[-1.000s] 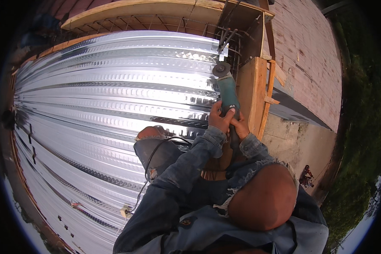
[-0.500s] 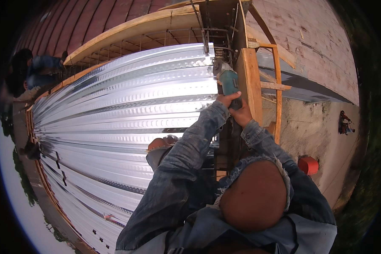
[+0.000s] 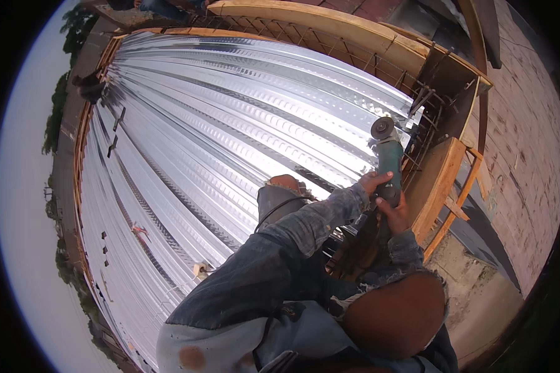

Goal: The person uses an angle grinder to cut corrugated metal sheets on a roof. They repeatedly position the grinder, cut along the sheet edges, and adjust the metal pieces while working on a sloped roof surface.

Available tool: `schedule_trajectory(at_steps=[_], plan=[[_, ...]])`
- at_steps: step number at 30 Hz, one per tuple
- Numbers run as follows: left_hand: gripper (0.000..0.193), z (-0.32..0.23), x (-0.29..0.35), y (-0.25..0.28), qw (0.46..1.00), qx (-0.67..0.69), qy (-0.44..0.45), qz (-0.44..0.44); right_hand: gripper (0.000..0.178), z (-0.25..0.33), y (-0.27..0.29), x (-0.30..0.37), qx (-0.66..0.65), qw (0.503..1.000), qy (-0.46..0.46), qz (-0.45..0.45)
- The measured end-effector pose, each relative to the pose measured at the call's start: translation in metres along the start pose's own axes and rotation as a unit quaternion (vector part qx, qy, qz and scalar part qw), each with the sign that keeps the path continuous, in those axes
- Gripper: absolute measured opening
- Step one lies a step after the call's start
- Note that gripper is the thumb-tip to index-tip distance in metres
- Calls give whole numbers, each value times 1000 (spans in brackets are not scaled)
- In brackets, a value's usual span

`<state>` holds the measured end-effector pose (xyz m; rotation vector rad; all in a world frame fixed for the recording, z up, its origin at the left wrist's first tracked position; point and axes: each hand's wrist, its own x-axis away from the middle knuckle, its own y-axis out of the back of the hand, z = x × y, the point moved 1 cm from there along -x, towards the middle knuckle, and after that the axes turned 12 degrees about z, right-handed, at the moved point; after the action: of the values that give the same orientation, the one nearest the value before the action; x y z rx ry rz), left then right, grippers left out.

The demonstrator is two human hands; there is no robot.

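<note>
I hold a teal angle grinder point(image 3: 389, 158) with both hands, its round disc point(image 3: 382, 128) at the right edge of the shiny corrugated metal decking point(image 3: 230, 124). My left hand point(image 3: 373, 182) wraps the grinder's body from the left, in a denim sleeve. My right hand point(image 3: 394, 212) grips the rear of the tool just below. My boot point(image 3: 280, 196) stands on the decking beside the tool, and a dark cable point(image 3: 280, 208) loops over it.
Wooden formwork boards point(image 3: 438, 180) and steel rebar point(image 3: 426, 102) border the decking on the right, with a drop to bare ground point(image 3: 479, 292) and a brick wall point(image 3: 529, 143) beyond. A person point(image 3: 168, 7) is at the far top edge. Small objects point(image 3: 200, 269) lie on the sheets.
The view has swung, so the decking now spreads further left and up. Both hands stay on the grinder, which sits lower and further right in view.
</note>
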<state>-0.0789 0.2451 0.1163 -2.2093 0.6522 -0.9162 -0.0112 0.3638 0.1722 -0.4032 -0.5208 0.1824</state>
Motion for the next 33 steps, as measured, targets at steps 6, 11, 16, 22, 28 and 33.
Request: schedule_trajectory(at_steps=[6, 11, 16, 22, 28, 33], plan=[[42, -7, 44, 24, 969, 152, -194, 17, 41, -48, -14, 2, -276, 894, -96, 341], [40, -43, 87, 17, 920, -75, -243, -297, 41, -28, -40, -2, -193, 867, -225, 401], [38, -68, 90, 30, 923, -89, -64, -369, 41, -19, -71, 0, 160, 949, -140, 232], [44, -43, 68, 42, 966, -17, -107, -235, 57, -26, -28, -9, 119, 916, -211, 321], [69, -72, 81, -28, 991, 4, -130, 43, 58, 12, -43, 8, -312, 882, -101, 338], [87, -138, 89, -82, 987, -121, -17, 109, 64, 56, -67, 22, -322, 879, -32, 349]])
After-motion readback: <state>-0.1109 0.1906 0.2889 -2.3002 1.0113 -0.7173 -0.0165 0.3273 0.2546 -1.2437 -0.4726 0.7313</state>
